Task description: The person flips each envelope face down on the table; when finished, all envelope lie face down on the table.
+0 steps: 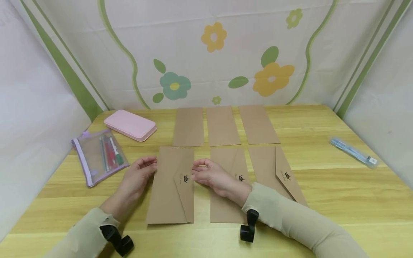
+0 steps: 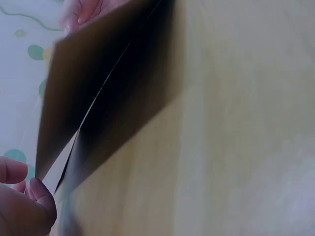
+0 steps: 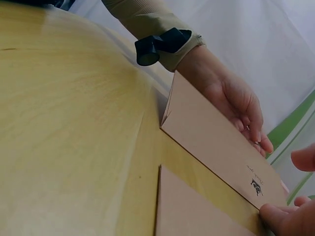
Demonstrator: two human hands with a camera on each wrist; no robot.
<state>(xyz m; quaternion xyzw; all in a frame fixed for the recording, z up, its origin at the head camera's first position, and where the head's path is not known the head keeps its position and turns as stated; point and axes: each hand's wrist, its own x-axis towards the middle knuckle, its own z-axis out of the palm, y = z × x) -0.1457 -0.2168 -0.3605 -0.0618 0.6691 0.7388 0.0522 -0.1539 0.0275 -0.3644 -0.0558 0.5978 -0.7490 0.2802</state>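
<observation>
A brown paper envelope [image 1: 166, 186] with a pointed flap and a small black crown print lies between my hands, front left. My left hand [image 1: 135, 179] holds its left edge with thumb and fingertips. At the right edge, beside the crown, my right hand [image 1: 214, 177] holds it the same way. The left wrist view shows the envelope [image 2: 61, 103] tilted over a dark shadow, its edge by my left thumb [image 2: 43, 199]. My right forearm and hand partly cover a second envelope [image 1: 222, 208]. A third envelope [image 1: 264, 161] lies further right.
Three plain brown rectangles [image 1: 188, 127] lie in a row behind the envelopes. A pink case [image 1: 130, 123] and a purple-edged mesh pouch [image 1: 91, 152] with pens are at the left. A clear blue pen packet [image 1: 353, 152] lies far right. A flowered cloth [image 1: 193, 43] hangs behind the table.
</observation>
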